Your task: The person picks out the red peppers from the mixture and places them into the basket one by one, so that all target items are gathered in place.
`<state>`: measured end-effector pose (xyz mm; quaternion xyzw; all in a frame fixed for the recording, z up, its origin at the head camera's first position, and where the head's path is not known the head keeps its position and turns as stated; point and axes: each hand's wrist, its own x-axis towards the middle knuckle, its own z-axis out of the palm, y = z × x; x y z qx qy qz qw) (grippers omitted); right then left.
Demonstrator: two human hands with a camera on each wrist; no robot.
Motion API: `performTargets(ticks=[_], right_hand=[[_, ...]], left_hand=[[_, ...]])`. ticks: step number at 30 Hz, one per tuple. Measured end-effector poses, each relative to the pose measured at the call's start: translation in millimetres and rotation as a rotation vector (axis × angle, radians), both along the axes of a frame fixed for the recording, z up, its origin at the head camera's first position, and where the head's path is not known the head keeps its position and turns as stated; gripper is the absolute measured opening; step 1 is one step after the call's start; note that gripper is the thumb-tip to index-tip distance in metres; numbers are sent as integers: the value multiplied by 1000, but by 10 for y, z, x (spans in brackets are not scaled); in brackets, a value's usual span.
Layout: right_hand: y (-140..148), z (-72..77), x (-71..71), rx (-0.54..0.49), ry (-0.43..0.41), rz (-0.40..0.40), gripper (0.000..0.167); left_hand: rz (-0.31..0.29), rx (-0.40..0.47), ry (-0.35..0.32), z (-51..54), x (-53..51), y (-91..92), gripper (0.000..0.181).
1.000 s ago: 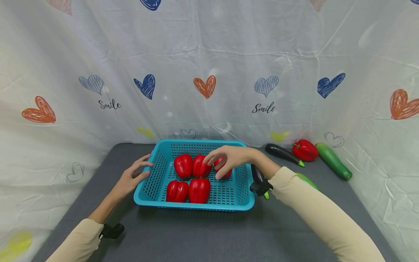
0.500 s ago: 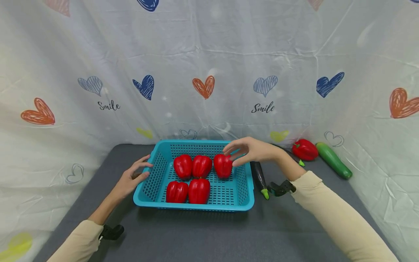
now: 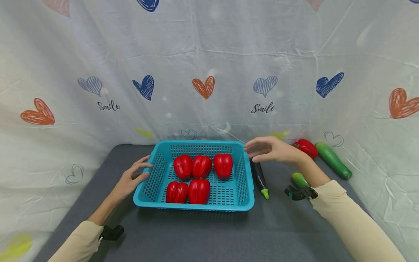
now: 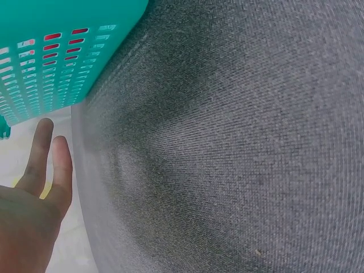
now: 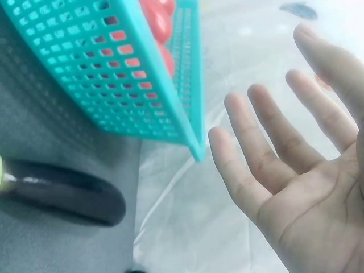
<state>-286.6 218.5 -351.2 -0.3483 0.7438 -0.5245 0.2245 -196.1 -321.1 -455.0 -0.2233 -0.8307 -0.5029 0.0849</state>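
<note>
A turquoise plastic basket (image 3: 229, 208) with slotted walls stands on the dark grey table. Inside lie several red bell peppers (image 3: 223, 166), three along the back and two at the front left. My left hand (image 3: 129, 181) is at the basket's left side, its fingers extended by the rim; whether they touch it I cannot tell. At the right rim hovers my right hand (image 3: 276, 150), empty, with its fingers spread apart in the right wrist view. Below it lies a dark eggplant (image 3: 259, 178) with a green stem end, close along the basket's right wall.
Farther right on the table are a red bell pepper (image 3: 306, 148), partly behind the right hand, and a long green zucchini (image 3: 334, 161). A green vegetable (image 3: 298, 179) is partly covered by the right wrist's black strap. A white curtain (image 3: 209, 54) with hearts hangs behind.
My right hand has moved right, from above the peppers in the basket to its right rim, uncovering the back right pepper. The left hand and the basket have hardly moved.
</note>
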Motion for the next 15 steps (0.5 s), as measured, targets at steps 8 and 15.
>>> performTargets(ticks=[8,15], right_hand=[[281,-70,46,18,17,-102,50],[605,-192,84,36,62,-171,48]], left_hand=[[9,3,-11,-1,9,-1,30],[16,3,-19,-1,9,-1,31]])
